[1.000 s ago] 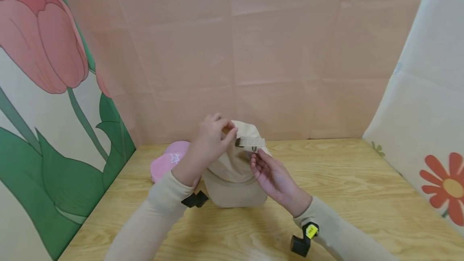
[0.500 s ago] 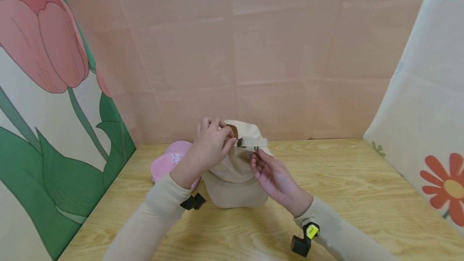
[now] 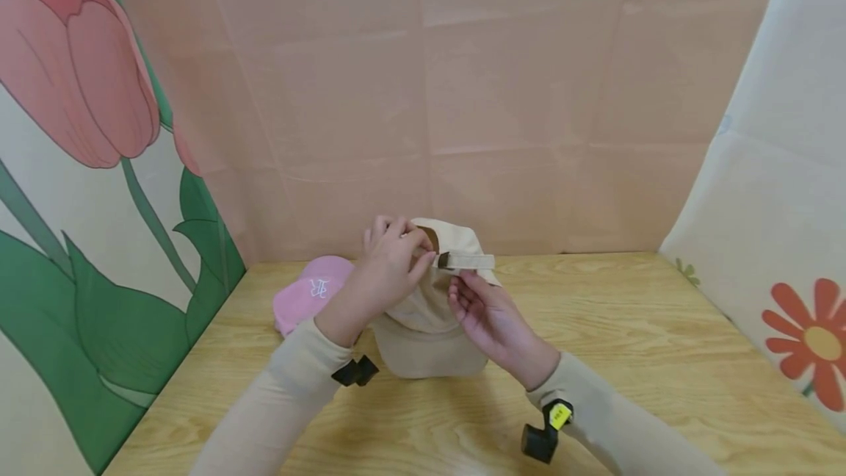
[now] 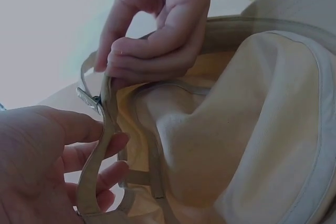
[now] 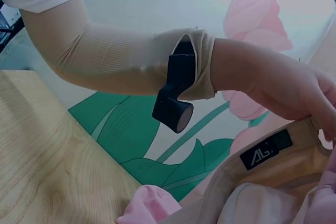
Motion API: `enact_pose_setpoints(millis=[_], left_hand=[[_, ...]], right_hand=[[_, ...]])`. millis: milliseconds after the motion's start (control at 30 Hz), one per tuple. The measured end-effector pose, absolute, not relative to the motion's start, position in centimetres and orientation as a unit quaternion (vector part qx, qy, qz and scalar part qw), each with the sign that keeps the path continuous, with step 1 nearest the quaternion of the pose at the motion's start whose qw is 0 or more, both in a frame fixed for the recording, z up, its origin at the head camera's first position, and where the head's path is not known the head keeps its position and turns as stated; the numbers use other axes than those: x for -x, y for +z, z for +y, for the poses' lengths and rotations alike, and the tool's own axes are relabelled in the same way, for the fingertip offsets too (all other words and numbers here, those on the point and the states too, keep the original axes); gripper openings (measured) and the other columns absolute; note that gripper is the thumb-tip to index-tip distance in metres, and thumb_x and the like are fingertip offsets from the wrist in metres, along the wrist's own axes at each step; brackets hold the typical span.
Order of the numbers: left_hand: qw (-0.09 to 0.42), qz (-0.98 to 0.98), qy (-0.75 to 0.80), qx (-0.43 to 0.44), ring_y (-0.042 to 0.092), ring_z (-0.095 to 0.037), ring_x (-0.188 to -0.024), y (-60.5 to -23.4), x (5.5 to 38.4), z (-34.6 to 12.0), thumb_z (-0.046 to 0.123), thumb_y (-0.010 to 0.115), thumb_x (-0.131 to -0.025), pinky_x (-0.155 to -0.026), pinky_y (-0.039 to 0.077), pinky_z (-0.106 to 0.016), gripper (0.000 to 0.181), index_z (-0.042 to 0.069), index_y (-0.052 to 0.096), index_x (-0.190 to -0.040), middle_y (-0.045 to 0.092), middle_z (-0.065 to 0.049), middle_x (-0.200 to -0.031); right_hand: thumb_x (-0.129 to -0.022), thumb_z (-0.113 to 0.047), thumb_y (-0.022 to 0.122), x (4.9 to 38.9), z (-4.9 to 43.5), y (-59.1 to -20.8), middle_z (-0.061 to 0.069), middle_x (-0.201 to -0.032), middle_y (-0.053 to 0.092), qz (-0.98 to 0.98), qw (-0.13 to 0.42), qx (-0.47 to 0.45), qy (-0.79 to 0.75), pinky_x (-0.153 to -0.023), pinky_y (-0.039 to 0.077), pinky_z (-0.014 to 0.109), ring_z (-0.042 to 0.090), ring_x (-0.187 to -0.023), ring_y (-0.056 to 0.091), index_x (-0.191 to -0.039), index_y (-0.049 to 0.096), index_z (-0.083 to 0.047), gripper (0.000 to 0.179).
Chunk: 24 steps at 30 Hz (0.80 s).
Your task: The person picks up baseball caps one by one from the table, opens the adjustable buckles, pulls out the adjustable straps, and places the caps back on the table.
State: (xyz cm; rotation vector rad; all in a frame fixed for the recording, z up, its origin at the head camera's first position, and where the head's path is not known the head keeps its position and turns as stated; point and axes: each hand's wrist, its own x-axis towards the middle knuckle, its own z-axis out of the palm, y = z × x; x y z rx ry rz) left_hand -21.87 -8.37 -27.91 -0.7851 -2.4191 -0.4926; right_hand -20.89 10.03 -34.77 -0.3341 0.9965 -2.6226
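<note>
A beige baseball cap (image 3: 429, 355) stands with its brim toward me and its back strap (image 3: 472, 261) at the top. My left hand (image 3: 391, 263) pinches the strap just left of its dark metal buckle (image 3: 443, 260). To the right of the buckle, my right hand (image 3: 492, 318) pinches the strap from below. In the left wrist view the strap runs between the left thumb and fingers, the buckle (image 4: 88, 98) lies between both hands, and the right hand (image 4: 163, 30) holds the upper part. The cap's inside shows a black label (image 5: 260, 155) in the right wrist view.
A pink cap (image 3: 311, 296) with white lettering lies left of the beige cap, partly behind the left forearm. Both are on a wood-grain table (image 3: 595, 358). A pink sheet (image 3: 502, 94) hangs behind, with flower-printed sheets at both sides.
The strap and buckle have shifted slightly right, and the strap's end reaches further right. The left fingers have lowered a little, exposing the cap's brown inner edge. The right hand has moved slightly left.
</note>
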Motion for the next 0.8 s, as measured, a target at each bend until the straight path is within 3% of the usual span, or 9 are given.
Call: enact_pose_setpoints(millis=[333,800], left_hand=[[0.271,-0.895,-0.217,0.278,0.041,-0.024,-0.101,-27.76,21.75,-8.24,0.024,0.068,-0.091,-0.089,0.031,-0.043,0.008,0.016,0.068,-0.091,0.06,-0.002,-0.103],[0.202,-0.899,-0.293,0.255,0.044,-0.024,-0.1,-27.21,21.31,-8.21,0.029,0.064,-0.093,-0.09,0.032,-0.042,0.017,0.013,0.068,-0.09,0.061,-0.001,-0.097]], right_hand=[[-0.102,-0.008,0.044,20.96,9.76,-34.44,-0.001,-0.084,0.065,0.347,0.151,0.119,-0.918,-0.074,0.051,0.015,0.007,-0.077,0.061,-0.088,0.064,-0.01,0.025],[-0.104,-0.012,0.042,21.08,10.2,-34.45,0.0,-0.086,0.064,0.314,0.177,0.134,-0.923,-0.073,0.051,0.016,0.007,-0.077,0.062,-0.091,0.064,-0.008,0.026]])
